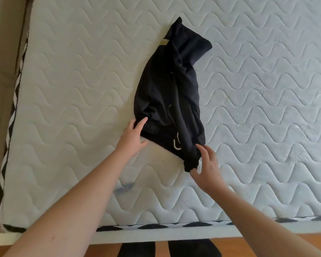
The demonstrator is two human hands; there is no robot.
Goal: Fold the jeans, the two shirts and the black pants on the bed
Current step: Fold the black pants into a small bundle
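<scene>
Both bare forearms reach forward from the lower edge of the view over the near edge of the bed [67,93], converging toward the black pants [167,93]. The left hand [132,136] lies at the left end of the elastic waistband, its fingers spread and pointing up and to the right; the fingertips rest on the gathered black cloth while the thumb sits below, against the band's lower edge — whether it truly pinches the fabric or only presses on it cannot be told. The right hand [206,160] is at the other end of the waistband, fingers loosely fanned, the index tip touching the bunched corner of cloth and the thumb just under that corner; its grip likewise cannot be made out. The two hands are apart, with the waistband between them. The pants lie near the middle of the quilted white mattress, crumpled rather than flat, running from the waistband nearest the person up and away to a narrower far end that is folded over on itself. A white drawstring [176,143] curls on the waistband close to the right hand, and a small tan label [164,42] shows near the far end. The cloth is creased, with deep folds down its length. Below the bed's edge — trimmed in a black-and-white diamond pattern — wooden floor [267,240] shows.
</scene>
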